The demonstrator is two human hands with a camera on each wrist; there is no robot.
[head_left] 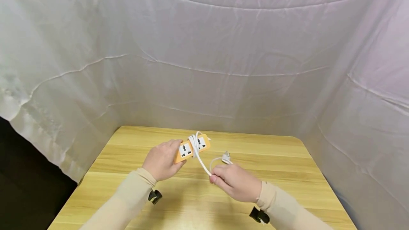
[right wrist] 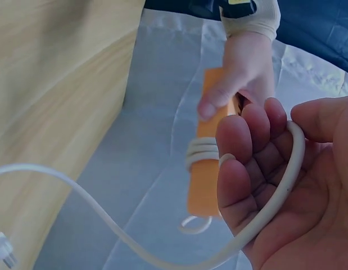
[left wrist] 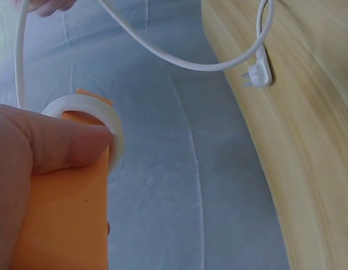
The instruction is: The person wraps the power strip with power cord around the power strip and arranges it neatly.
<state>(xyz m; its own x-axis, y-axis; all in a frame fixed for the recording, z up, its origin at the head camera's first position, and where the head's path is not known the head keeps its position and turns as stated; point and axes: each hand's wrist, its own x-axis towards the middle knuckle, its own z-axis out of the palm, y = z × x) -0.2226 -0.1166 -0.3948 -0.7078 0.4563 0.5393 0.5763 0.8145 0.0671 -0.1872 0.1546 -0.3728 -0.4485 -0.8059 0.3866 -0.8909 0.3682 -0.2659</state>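
Note:
My left hand (head_left: 163,159) grips one end of an orange power strip (head_left: 206,141) with white socket faces, held up over the table. Several turns of white cord (right wrist: 202,151) wrap round the strip's middle. From there the cord runs to my right hand (head_left: 236,182), which pinches it between thumb and fingers, and it also crosses the palm in the right wrist view. Past that hand, the loose end curves away to a white plug (left wrist: 260,73) with metal prongs by the tabletop. In the left wrist view the thumb (left wrist: 72,143) presses the strip's plain back.
A wood-grain table (head_left: 127,144) lies beneath both hands. Pale grey fabric (head_left: 223,45) hangs behind it and at both sides, close to the table's edges. A dark area (head_left: 28,173) shows at the far left.

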